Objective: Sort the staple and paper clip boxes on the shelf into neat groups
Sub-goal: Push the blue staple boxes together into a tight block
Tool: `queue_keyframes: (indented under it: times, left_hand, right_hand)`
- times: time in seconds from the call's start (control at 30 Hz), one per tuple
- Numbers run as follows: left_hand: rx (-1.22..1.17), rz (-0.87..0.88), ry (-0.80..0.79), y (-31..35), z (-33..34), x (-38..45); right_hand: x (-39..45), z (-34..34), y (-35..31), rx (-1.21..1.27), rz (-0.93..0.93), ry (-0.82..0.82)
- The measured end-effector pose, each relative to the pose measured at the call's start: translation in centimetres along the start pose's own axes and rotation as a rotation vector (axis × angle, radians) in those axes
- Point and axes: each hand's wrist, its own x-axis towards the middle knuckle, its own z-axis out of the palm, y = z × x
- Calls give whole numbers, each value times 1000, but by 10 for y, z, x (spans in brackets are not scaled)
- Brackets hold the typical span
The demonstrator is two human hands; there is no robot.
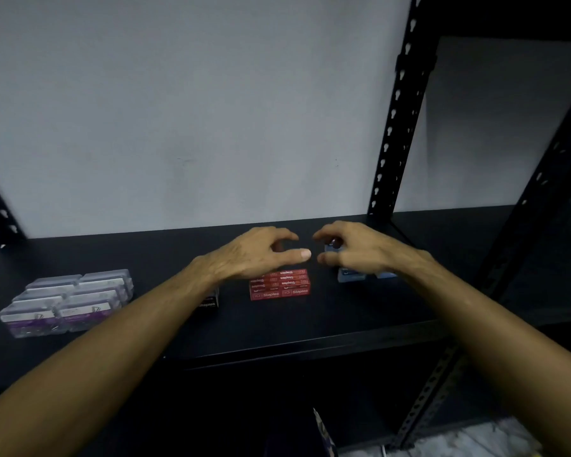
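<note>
A group of red staple boxes (279, 285) lies in the middle of the black shelf (310, 321). Just above and behind them hovers my left hand (261, 252), fingers curled and apart, holding nothing. My right hand (356, 250) is to its right, fingertips pinched on a small blue box (332, 247). More blue boxes (351, 276) sit below that hand, partly hidden by it. A black staple box (209, 301) peeks out from under my left forearm. Several clear paper clip boxes (68, 300) with purple labels stand in a tidy block at the left.
A pale wall closes the back of the shelf. Black perforated uprights (398, 127) rise at the right and far left. A lower shelf level lies dark below the front edge.
</note>
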Motion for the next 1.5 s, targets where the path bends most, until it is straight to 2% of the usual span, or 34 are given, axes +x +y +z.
queue_keyframes:
  times: [0.13,0.23,0.43,0.67,1.07,1.5]
  left_hand:
    - [-159,60,113,21,11,17]
    - [-135,63,122,33,24,33]
    - [-36,118,67,68,52,54]
    - [93,55,-29,76,82,73]
    - [68,38,3,73,92,77]
    - [73,43,10,76,90,69]
  right_hand:
    - [-11,-13,23,-14,69,95]
    - [-20,-17,42,-141,127,138]
    - [-35,-11,76,-325,261,82]
    - [-40,1,94,-328,231,78]
    - [-32,16,98,-173,132,83]
    - [-33,19,97,-157,106,72]
